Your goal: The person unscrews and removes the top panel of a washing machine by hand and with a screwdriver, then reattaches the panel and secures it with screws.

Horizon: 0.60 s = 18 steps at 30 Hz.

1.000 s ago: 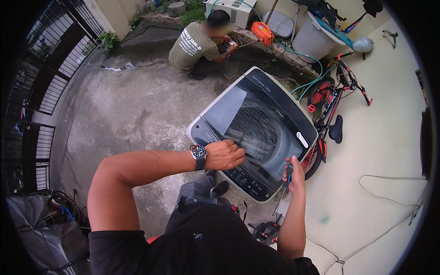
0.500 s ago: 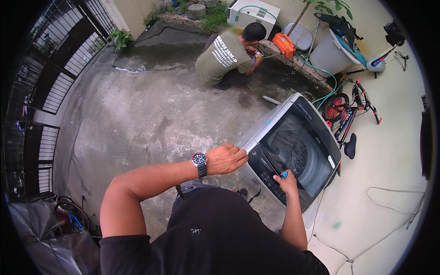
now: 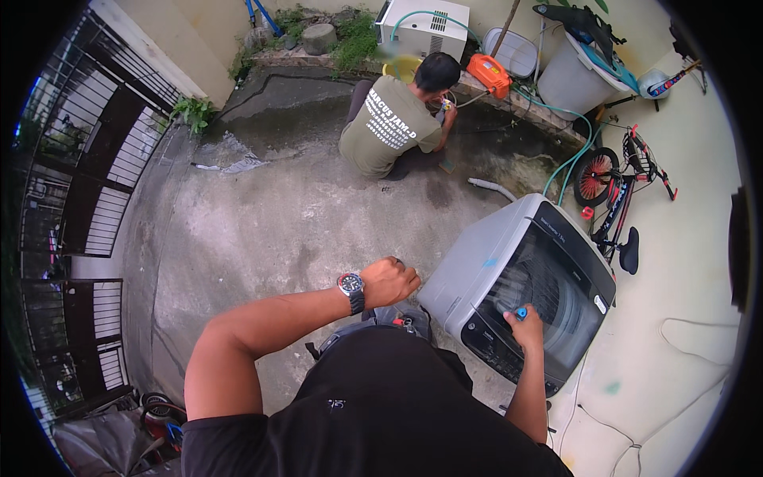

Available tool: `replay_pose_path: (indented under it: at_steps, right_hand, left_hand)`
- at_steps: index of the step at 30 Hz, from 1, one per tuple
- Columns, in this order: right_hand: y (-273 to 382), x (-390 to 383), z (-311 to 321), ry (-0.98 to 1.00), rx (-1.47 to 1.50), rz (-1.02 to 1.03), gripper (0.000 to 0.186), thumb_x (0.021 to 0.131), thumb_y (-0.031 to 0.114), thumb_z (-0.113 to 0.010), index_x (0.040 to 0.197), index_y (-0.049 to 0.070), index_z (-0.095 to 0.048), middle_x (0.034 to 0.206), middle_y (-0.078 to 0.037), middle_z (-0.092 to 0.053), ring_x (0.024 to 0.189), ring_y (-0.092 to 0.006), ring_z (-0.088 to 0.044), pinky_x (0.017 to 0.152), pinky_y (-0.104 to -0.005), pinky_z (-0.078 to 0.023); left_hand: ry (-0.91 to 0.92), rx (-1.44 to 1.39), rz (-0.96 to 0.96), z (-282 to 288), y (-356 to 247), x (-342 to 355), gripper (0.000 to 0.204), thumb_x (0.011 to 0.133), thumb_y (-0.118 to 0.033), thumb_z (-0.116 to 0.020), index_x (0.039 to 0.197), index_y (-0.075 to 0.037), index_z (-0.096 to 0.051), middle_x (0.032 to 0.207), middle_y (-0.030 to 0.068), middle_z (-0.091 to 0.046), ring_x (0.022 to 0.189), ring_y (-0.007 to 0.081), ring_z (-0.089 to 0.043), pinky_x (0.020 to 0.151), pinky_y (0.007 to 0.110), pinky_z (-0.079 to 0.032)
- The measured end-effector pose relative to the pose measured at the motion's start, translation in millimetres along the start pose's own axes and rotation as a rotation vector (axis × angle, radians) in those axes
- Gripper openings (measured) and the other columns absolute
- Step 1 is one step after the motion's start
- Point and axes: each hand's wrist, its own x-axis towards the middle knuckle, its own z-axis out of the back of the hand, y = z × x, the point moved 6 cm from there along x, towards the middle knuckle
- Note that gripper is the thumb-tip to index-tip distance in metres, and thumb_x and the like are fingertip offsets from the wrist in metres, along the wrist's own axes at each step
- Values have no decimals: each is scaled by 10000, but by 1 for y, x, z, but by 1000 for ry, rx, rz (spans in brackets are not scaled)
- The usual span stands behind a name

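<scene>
A grey top-loading washing machine [image 3: 485, 262] with a dark see-through lid [image 3: 556, 278] stands to my right, turned at an angle. My right hand [image 3: 525, 328] is closed around a tool with a round blue end [image 3: 520, 313], over the front of the lid near the control panel; the rest of the tool is mostly hidden. To the left of the machine, my left hand [image 3: 389, 282] is curled closed in the air, apart from the machine, with nothing visible in it. A dark wristwatch [image 3: 350, 285] is on that wrist.
A person [image 3: 389, 119] crouches ahead beside an orange pressure washer [image 3: 488, 75] and a yellow basin [image 3: 403, 67]. A grey drain hose [image 3: 493, 188] lies behind the machine. A bicycle [image 3: 616, 191] leans by the right wall. Dark metal gates [image 3: 119, 159] stand left.
My left hand has come away from the washing machine's near left edge. My right hand has shifted right with the blue-ended tool. The whole view has shifted.
</scene>
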Motion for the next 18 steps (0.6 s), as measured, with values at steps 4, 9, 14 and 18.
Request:
replay_pose_path:
  at_steps: [4, 9, 14, 18]
  right_hand:
    - [41, 55, 28, -54, 3, 1, 595, 819, 385, -828, 1207, -16, -622, 1083, -261, -714, 1056, -450, -682, 892, -466, -529]
    - [111, 120, 72, -87, 53, 30, 517, 833, 370, -821, 1144, 17, -608, 1054, -246, -717, 1033, -446, -684, 882, -466, -525]
    - [135, 181, 91, -177, 59, 47, 500, 833, 363, -820, 1127, 26, -596, 1023, -238, -717, 1009, -444, -690, 872, -463, -524]
    - [138, 214, 78, -221, 59, -39, 510, 832, 366, -814, 1132, 16, -596, 1019, -235, -719, 1006, -435, -695, 872, -464, -528]
  left_hand:
    - [32, -18, -49, 10, 45, 35, 121, 864, -150, -595, 951, -66, -608, 839, 58, -617, 743, 211, -681, 716, 355, -549]
    - [45, -38, -127, 28, 87, 81, 165, 839, -153, -603, 977, -64, -614, 842, 45, -610, 744, 201, -663, 709, 347, -533]
    - [18, -89, -262, 29, 133, 132, 196, 849, -162, -591, 1017, -67, -621, 861, 43, -609, 767, 198, -655, 731, 343, -526]
    - [34, -110, -375, 24, 178, 169, 218, 852, -170, -589, 1041, -66, -624, 879, 46, -613, 782, 204, -654, 746, 344, -523]
